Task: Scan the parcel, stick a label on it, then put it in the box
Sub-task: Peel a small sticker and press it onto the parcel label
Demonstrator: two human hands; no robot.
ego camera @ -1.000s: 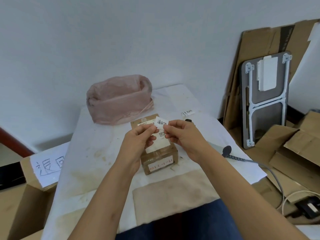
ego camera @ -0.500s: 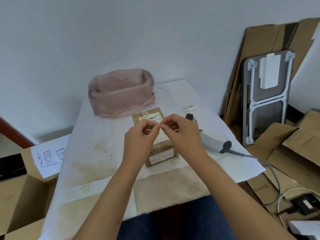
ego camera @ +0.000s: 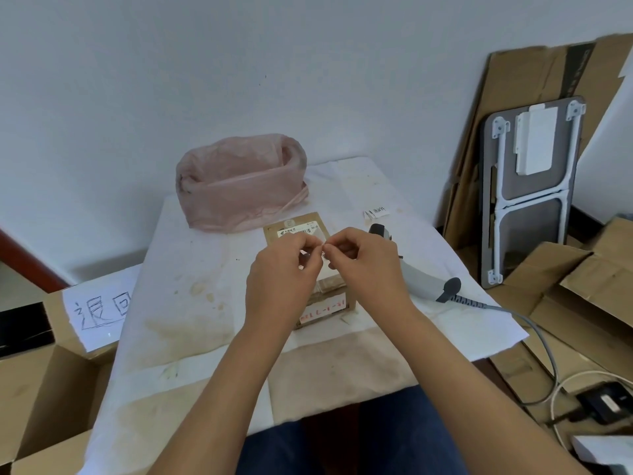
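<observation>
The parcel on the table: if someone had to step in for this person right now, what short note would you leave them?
Left hand and right hand: fingertips pinched together over the parcel, apparently working a small label; the label itself is barely visible.
Parcel: on the table, right below the hands.
Scanner: lying on the table to the right, so scanning is probably done.
Left: stick the label on, then place the parcel in the open box at the left.
</observation>
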